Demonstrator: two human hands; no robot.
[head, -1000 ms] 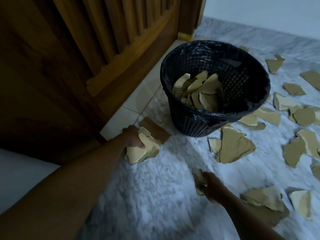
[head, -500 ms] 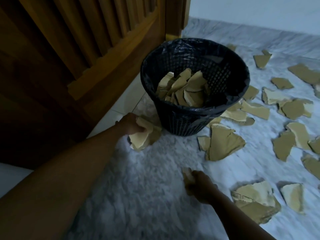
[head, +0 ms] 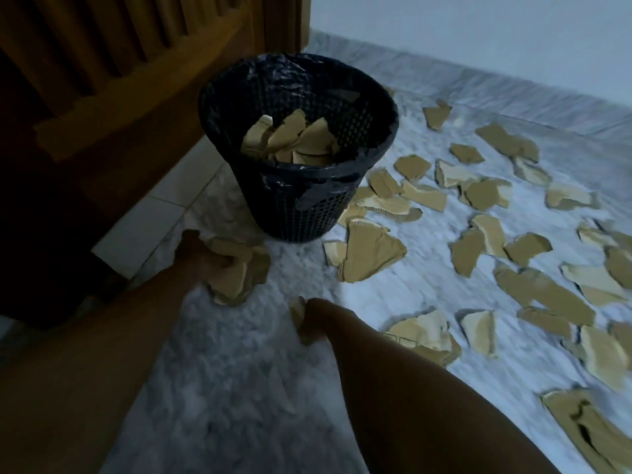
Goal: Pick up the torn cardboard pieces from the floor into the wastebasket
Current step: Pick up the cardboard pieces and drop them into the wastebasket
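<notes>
Marble floor [head: 239, 388] lies open between and behind both grips, much as half a second ago. Your left grip [head: 200, 258] still clenches a wad [head: 236, 273] of cardboard, with the basket [head: 290, 213] just ahead to its right and the wooden door [head: 136, 107] close on its left. Your right grip [head: 318, 319], wrist bent down, pinches one scrap [head: 297, 311], the basket ahead of it. Torn pieces [head: 369, 254] litter the floor to its right; more lie inside the basket.
</notes>
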